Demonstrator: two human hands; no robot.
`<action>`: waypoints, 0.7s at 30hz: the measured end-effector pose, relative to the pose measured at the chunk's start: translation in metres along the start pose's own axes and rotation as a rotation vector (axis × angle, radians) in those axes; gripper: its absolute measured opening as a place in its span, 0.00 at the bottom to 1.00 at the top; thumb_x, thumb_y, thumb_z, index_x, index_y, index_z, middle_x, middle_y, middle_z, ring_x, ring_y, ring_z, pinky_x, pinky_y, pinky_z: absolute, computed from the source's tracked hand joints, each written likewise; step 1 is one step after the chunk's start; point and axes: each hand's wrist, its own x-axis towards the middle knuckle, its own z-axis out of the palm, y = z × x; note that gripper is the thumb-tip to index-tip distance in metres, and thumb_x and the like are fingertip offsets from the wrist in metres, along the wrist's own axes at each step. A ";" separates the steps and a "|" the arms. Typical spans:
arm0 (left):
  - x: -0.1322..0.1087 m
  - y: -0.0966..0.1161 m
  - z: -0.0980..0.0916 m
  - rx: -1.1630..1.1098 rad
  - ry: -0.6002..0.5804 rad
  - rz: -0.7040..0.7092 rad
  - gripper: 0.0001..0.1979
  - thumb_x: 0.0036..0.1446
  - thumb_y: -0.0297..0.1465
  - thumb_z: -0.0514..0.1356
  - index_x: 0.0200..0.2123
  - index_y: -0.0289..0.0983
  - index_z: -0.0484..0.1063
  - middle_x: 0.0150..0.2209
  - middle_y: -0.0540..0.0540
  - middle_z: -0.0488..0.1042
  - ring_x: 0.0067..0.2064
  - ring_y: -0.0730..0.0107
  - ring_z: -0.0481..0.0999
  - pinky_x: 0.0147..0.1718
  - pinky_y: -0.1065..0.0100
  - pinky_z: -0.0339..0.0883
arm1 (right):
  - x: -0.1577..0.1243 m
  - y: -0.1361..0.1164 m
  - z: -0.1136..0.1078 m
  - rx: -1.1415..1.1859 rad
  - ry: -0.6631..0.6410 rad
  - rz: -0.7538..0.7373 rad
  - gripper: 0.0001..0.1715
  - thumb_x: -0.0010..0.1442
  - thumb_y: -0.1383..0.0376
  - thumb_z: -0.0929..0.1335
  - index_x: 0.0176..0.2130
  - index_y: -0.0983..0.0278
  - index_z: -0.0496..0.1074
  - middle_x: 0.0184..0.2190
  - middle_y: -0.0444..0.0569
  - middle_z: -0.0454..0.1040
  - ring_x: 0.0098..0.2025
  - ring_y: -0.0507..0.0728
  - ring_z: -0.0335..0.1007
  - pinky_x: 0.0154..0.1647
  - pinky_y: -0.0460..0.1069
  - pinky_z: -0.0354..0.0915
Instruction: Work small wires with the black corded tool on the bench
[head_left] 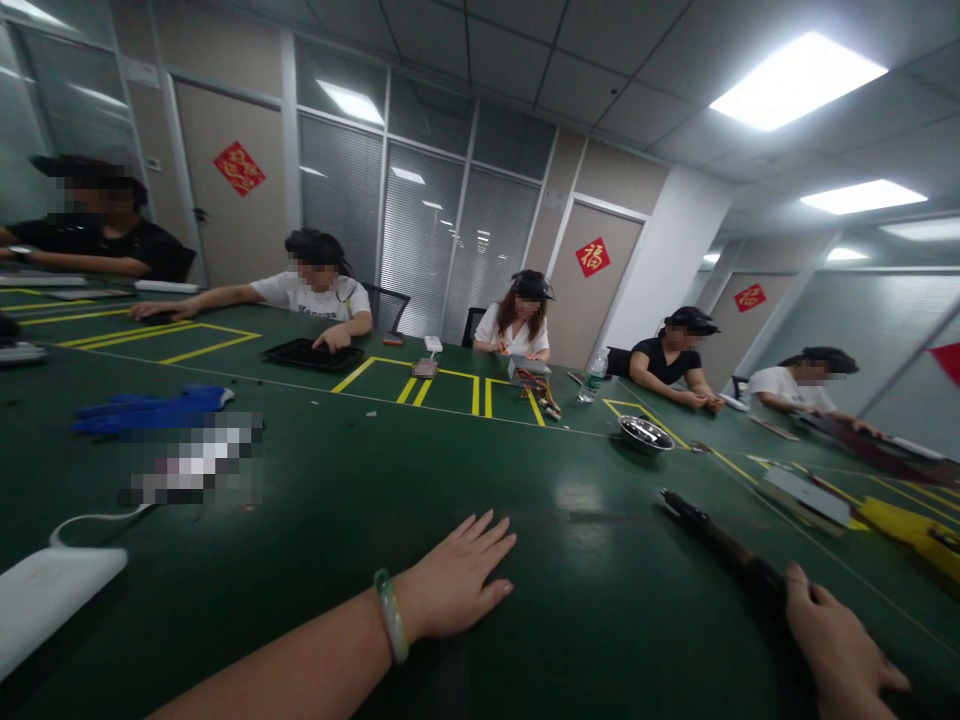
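Observation:
My left hand (457, 578) lies flat on the dark green table (360, 520), fingers stretched out and apart, holding nothing. A pale green bangle (391, 615) sits on that wrist. My right hand (836, 650) is at the lower right, fingers curled over the near end of a long black tool (720, 545) that lies on the table and points away to the upper left. How firmly the fingers grip it is hard to see.
A steel bowl (645, 433) stands beyond the tool. Blue gloves (150, 410) lie at left, a white device with a cable (52, 595) at lower left, a yellow object (911, 530) at right. Several people sit along the table's far side with trays and parts.

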 end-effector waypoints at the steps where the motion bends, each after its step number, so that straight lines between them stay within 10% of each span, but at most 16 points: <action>1: 0.000 0.000 0.001 0.002 0.000 0.000 0.29 0.65 0.48 0.44 0.66 0.47 0.46 0.67 0.48 0.44 0.68 0.56 0.41 0.63 0.50 0.42 | 0.000 -0.001 -0.002 -0.008 -0.028 -0.011 0.42 0.50 0.38 0.57 0.55 0.57 0.68 0.53 0.76 0.64 0.53 0.86 0.59 0.41 0.78 0.48; 11: 0.004 0.004 0.004 0.059 0.075 0.024 0.33 0.65 0.45 0.48 0.67 0.45 0.37 0.68 0.47 0.41 0.68 0.57 0.40 0.64 0.52 0.40 | -0.060 -0.074 -0.009 0.022 -0.031 -0.432 0.31 0.61 0.49 0.50 0.38 0.54 0.74 0.48 0.58 0.72 0.53 0.70 0.64 0.48 0.68 0.55; 21: 0.011 0.027 0.005 0.205 0.287 0.085 0.42 0.57 0.38 0.58 0.67 0.41 0.35 0.69 0.47 0.39 0.68 0.59 0.39 0.65 0.57 0.36 | -0.286 -0.235 0.060 0.295 -0.395 -1.028 0.24 0.67 0.53 0.51 0.51 0.53 0.67 0.50 0.50 0.70 0.55 0.65 0.62 0.52 0.67 0.56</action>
